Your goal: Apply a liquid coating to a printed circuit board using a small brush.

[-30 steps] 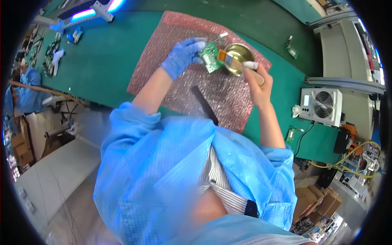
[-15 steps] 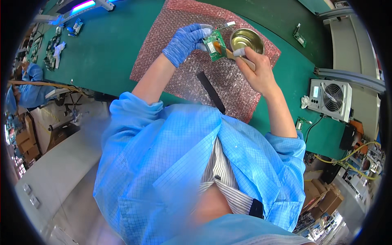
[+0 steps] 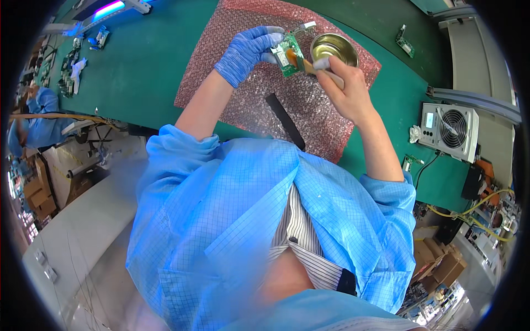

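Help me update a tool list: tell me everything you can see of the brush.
The brush is flat and small, with orange-amber bristles, a greyish band and a pale, wooden-looking handle with a rounded end. The right hand grips the handle, covering part of it. It slants, bristles toward the upper left of the picture, above the pinkish bubble wrap. The bristles appear to touch the green circuit board; whether they are wet cannot be told.

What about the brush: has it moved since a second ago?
Yes: the brush has moved left, away from the bowl and farther over the board.
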`<action>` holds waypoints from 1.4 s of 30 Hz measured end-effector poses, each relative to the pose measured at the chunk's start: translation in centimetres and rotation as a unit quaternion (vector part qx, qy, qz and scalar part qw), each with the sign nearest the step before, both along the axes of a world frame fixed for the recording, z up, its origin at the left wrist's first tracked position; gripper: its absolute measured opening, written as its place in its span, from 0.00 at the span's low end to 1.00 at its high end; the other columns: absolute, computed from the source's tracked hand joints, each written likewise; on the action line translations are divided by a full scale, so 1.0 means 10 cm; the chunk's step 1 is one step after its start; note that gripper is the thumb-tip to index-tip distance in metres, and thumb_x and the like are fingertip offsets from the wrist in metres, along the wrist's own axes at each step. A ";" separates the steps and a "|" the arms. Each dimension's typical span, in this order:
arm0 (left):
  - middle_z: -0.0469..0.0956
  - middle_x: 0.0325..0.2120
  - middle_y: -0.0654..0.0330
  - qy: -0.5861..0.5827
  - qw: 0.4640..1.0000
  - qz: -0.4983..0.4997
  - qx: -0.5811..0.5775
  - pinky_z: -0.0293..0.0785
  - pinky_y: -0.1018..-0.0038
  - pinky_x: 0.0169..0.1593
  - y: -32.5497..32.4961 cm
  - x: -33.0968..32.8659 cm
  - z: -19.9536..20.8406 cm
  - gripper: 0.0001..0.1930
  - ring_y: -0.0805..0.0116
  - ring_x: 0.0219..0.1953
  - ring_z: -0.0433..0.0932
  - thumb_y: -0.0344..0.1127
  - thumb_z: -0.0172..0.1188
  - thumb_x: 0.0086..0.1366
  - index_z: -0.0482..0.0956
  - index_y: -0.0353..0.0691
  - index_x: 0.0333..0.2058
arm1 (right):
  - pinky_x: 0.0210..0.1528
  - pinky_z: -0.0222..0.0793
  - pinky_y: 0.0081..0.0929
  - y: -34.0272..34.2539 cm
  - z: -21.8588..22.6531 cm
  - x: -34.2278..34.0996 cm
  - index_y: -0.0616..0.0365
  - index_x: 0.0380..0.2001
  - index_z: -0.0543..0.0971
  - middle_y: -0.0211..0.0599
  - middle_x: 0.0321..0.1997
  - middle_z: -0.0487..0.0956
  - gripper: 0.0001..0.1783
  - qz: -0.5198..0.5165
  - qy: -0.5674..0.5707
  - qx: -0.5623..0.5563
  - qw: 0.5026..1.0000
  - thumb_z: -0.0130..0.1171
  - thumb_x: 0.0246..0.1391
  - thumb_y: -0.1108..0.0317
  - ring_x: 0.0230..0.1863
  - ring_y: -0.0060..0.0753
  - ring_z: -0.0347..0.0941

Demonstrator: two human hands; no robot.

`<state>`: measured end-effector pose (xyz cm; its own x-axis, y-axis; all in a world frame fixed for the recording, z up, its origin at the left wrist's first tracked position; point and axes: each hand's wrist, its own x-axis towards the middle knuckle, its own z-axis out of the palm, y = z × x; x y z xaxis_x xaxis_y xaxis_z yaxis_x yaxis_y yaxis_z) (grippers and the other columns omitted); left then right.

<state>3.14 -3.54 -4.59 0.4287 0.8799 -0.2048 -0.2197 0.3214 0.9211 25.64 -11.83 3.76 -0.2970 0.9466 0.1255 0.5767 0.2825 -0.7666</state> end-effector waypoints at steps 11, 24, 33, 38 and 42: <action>0.78 0.42 0.57 -0.001 0.999 -0.051 0.016 0.80 0.73 0.42 0.05 0.04 -0.03 0.22 0.68 0.41 0.79 0.40 0.62 0.59 0.74 0.36 0.50 | 0.33 0.65 0.19 0.11 -0.21 0.28 0.60 0.36 0.77 0.28 0.27 0.77 0.11 -0.072 0.202 -0.100 0.972 0.55 0.53 0.64 0.30 0.18 0.71; 0.77 0.40 0.55 -0.065 0.994 0.091 -0.006 0.83 0.72 0.40 0.06 0.02 -0.07 0.18 0.64 0.42 0.79 0.34 0.60 0.61 0.72 0.36 0.49 | 0.27 0.65 0.18 -0.09 -0.39 0.13 0.61 0.34 0.77 0.29 0.26 0.77 0.09 -0.139 0.215 -0.108 0.961 0.55 0.54 0.67 0.25 0.16 0.70; 0.77 0.41 0.56 -0.098 0.983 0.152 -0.008 0.83 0.69 0.42 0.04 0.11 -0.04 0.16 0.62 0.43 0.79 0.31 0.59 0.61 0.71 0.38 0.48 | 0.24 0.65 0.15 0.04 -0.45 -0.03 0.60 0.32 0.77 0.29 0.25 0.77 0.07 -0.188 0.261 -0.059 0.945 0.55 0.54 0.68 0.25 0.16 0.72; 0.77 0.41 0.56 -0.105 0.981 0.159 -0.022 0.82 0.67 0.42 0.08 0.10 -0.08 0.16 0.62 0.43 0.79 0.30 0.59 0.61 0.71 0.39 0.48 | 0.26 0.65 0.16 -0.02 -0.50 -0.01 0.61 0.32 0.77 0.28 0.23 0.77 0.08 -0.191 0.317 -0.087 0.925 0.55 0.53 0.68 0.24 0.16 0.71; 0.77 0.39 0.57 -0.111 0.973 0.193 -0.058 0.82 0.66 0.41 0.20 0.17 -0.10 0.15 0.62 0.41 0.79 0.29 0.59 0.61 0.72 0.40 0.47 | 0.26 0.63 0.13 0.00 -0.55 -0.01 0.61 0.33 0.77 0.26 0.23 0.76 0.07 -0.164 0.250 -0.110 0.948 0.56 0.53 0.69 0.25 0.13 0.69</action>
